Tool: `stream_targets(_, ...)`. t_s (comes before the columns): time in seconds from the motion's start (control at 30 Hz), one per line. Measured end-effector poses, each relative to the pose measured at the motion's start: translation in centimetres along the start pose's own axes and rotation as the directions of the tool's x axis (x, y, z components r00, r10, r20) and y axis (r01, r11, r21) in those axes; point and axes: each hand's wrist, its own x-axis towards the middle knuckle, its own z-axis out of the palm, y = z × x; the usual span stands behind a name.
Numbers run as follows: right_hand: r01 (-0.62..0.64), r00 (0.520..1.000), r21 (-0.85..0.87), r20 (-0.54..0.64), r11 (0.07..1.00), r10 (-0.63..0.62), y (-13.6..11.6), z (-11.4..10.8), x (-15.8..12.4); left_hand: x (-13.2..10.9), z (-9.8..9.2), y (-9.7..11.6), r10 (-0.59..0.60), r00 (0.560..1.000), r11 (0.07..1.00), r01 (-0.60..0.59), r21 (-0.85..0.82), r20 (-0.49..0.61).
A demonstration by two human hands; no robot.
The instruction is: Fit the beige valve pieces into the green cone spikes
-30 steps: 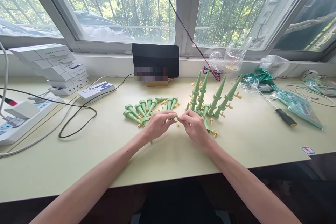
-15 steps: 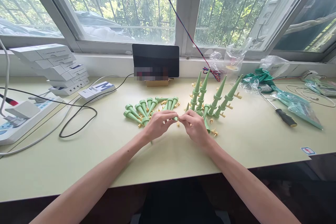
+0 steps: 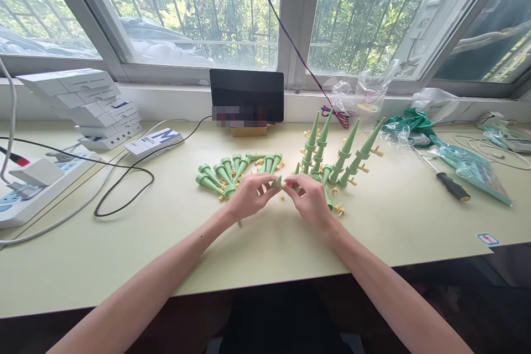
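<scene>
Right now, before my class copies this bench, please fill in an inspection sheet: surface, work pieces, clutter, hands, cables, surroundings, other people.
Surface: pale yellow-green table, with a small sticker near its front right edge.
Work pieces: green cones lying grouped on the left; upright cone stacks on the right; small yellow fittings among them.
Clutter: stacked white boxes, a screwdriver, plastic packets.
Hands: left hand pinches a green pointed piece; right hand has its fingertips beside it, grip unclear.
Cables: looped black cable, power strip at left, coiled red-and-blue wires at the back.
Surroundings: barred windows, greenery outside, dark screen in front.
Other people: nothing seen.
</scene>
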Motion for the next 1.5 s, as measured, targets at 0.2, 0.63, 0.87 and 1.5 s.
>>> stream_targets(0.2,-0.127,0.992,0.064,-0.01,0.99,0.128,-0.6,-0.1,0.1,0.6,-1.3,0.8,-0.318,0.947,0.919,0.319,-0.23,0.044)
stream_targets(0.63,-0.108,0.974,-0.22,0.171,0.97,0.147,0.1,0.1,-0.2,0.3,-2.2,0.1,-0.569,0.79,0.77,0.609,-0.191,0.226)
stream_targets(0.87,-0.084,0.973,-0.249,0.19,0.965,0.134,0.2,0.1,-0.2,0.1,-2.1,0.2,-0.537,0.796,0.81,0.579,-0.093,0.28)
stream_targets(1.5,-0.098,0.959,-0.261,0.232,0.96,0.161,0.1,0.1,-0.2,0.3,-1.6,0.3,-0.26,0.965,0.959,0.262,0.104,-0.037)
